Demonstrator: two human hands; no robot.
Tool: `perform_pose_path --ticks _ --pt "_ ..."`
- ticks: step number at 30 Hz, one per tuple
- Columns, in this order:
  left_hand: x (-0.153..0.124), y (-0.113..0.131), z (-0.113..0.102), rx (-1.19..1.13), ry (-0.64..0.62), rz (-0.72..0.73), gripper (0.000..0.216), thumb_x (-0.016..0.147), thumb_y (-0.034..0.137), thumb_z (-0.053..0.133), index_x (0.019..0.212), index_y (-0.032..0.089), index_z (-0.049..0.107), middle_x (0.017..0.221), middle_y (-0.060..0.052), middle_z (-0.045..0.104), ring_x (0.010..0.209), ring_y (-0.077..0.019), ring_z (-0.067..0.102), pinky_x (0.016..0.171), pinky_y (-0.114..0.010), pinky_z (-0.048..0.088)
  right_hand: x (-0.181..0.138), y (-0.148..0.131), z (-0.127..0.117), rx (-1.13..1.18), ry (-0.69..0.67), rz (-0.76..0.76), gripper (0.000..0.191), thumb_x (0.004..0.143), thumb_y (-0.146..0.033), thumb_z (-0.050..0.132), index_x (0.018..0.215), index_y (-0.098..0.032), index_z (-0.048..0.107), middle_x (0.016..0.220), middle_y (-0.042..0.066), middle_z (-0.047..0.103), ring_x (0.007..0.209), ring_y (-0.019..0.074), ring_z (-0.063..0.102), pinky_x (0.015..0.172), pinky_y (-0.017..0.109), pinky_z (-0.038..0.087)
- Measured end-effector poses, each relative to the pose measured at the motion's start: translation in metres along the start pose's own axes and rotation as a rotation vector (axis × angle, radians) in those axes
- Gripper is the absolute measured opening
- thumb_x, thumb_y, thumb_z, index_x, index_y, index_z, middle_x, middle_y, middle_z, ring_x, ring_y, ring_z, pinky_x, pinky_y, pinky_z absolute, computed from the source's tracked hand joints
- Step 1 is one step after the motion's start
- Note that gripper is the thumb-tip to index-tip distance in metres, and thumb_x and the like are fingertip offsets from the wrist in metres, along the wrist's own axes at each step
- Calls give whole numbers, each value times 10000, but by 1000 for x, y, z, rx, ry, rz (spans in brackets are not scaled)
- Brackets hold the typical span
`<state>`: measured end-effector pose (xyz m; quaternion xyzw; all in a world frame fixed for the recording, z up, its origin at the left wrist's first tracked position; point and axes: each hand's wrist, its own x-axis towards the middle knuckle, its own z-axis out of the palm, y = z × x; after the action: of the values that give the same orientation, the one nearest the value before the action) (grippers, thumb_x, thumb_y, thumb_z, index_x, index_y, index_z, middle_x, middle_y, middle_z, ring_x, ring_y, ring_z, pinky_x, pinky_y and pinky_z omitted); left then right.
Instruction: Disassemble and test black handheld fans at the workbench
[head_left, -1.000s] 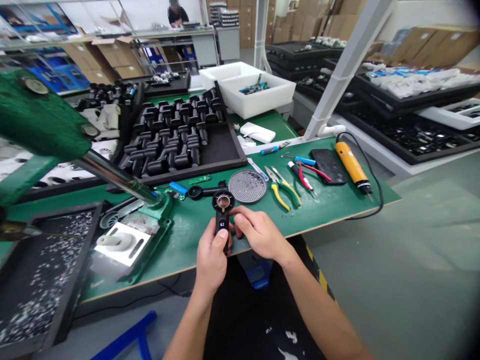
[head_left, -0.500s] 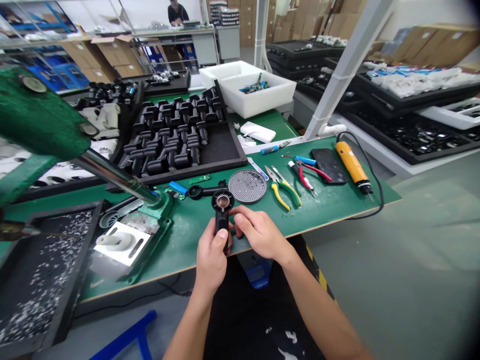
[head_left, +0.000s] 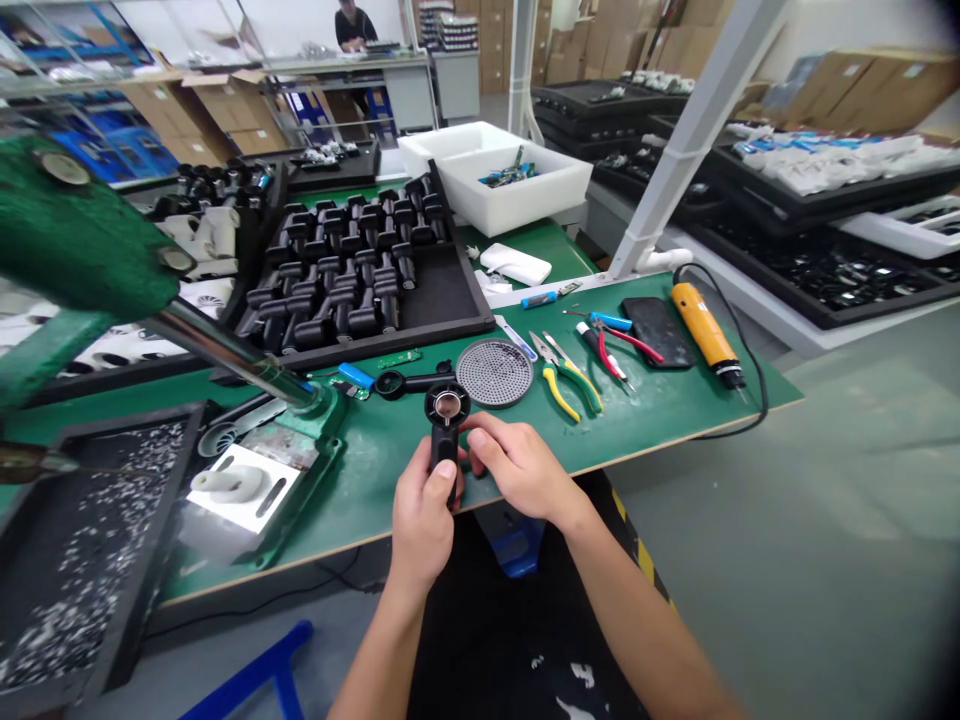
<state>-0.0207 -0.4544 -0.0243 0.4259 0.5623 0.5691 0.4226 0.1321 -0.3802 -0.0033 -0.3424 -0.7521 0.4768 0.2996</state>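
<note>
Upright in my left hand (head_left: 425, 500) is a black handheld fan housing (head_left: 445, 432), its handle wrapped by my fingers with the thumb across the front. Its round head faces up and shows a coppery disc inside a spoked ring. My right hand (head_left: 517, 462) is closed, with bent fingers against the right side of the handle; their tips are partly hidden. Just beyond the head lie a black part with a ring end (head_left: 405, 383) and a round grey perforated disc (head_left: 495, 373).
Pliers (head_left: 561, 385), red-handled cutters (head_left: 622, 340), a phone (head_left: 658, 332) and a yellow electric screwdriver (head_left: 705, 330) lie rightward. A black tray (head_left: 457, 290) of housings stands behind, beside a white foam box (head_left: 517, 205). A green press (head_left: 300, 430) stands left.
The housing's head has shifted very slightly to the right and down. Both hands keep nearly the same place and grip.
</note>
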Motion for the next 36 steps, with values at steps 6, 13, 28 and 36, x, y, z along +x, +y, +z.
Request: perform_pose_path --ticks 6,13,28,36 --pt "0 0 0 2 -4 8 336 995 505 549 974 182 637 609 50 479 535 -125 418 493 -237 380 0 0 0 2 -1 -8 360 1131 -470 399 1216 -266 683 819 -33 715 762 139 674 733 274 430" --pt "0 2 1 11 0 4 336 988 500 544 962 179 638 611 47 477 539 -129 421 497 -242 385 0 0 -1 -2 -1 -11 367 1131 -470 397 1215 -259 685 824 -28 720 769 142 678 736 271 432" --pt "0 3 1 -12 5 6 340 983 511 559 981 178 629 612 51 473 534 -124 412 497 -238 372 0 -2 0 -16 -3 -10 383 1131 -479 391 1204 -253 691 803 -25 702 759 144 663 721 268 425" --pt "1 1 0 -59 -4 7 336 985 508 557 1002 180 627 599 59 455 528 -125 407 499 -243 375 0 -3 0 -25 1 -3 400 1130 -486 391 1215 -250 701 808 -19 707 738 140 648 692 262 411"
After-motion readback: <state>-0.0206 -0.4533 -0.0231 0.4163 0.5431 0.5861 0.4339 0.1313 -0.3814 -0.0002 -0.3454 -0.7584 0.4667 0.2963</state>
